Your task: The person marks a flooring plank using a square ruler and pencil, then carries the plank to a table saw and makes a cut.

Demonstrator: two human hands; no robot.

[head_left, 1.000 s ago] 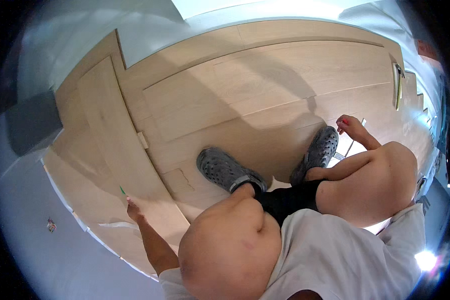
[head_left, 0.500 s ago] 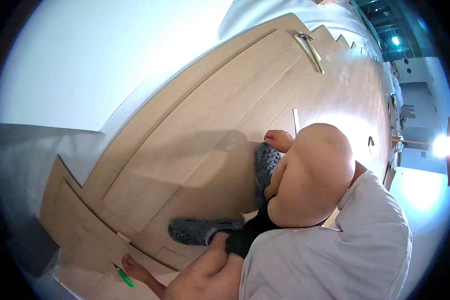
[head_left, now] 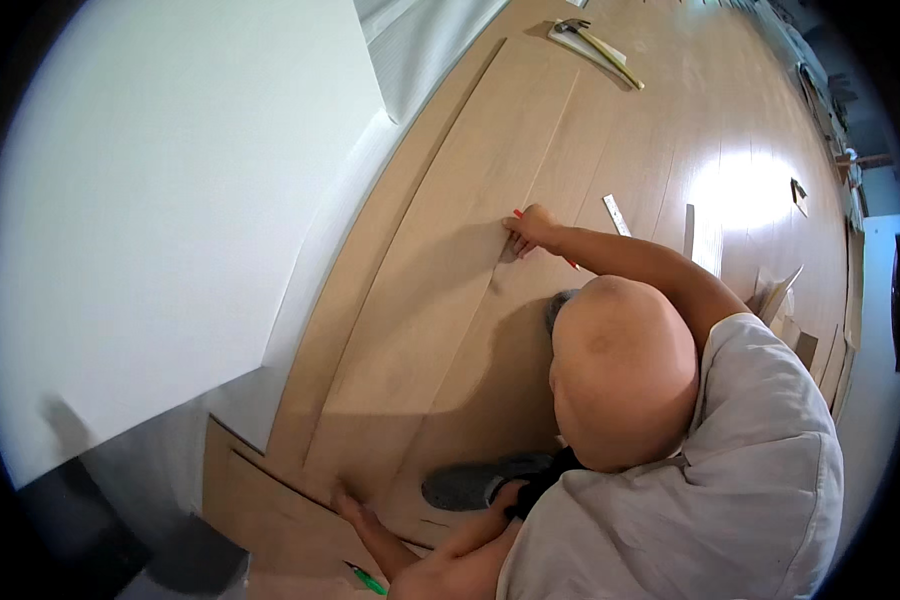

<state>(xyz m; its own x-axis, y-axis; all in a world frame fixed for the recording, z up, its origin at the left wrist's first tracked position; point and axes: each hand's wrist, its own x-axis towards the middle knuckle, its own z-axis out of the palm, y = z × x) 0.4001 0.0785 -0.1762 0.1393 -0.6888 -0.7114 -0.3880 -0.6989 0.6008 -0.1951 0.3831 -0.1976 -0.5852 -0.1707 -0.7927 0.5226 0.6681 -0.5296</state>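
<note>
My right hand point(head_left: 536, 230) reaches out over the light wood floor planks point(head_left: 450, 250), its fingers closed round a thin red pencil point(head_left: 572, 264). The pencil sticks out on both sides of the hand, which is low over a plank seam. Down at the lower left, my left hand point(head_left: 350, 506) rests with fingers stretched out at the dark gap point(head_left: 295, 483) between the planks and a separate board point(head_left: 245, 520). Just below that hand lies a green-handled tool point(head_left: 370, 580) with a thin dark tip. A pale ruler-like strip point(head_left: 615, 214) lies beyond my right forearm.
A hammer point(head_left: 605, 55) lies on a white piece at the far side. A white wall point(head_left: 190, 220) bounds the left. My bent knee point(head_left: 625, 375) and grey clog point(head_left: 475, 482) occupy the near floor. Offcuts point(head_left: 775, 300) lie right of my arm.
My right hand has moved from beside my knee out over the planks, still with the red pencil. My left hand has shifted from beside the green tool to the gap. The view has turned.
</note>
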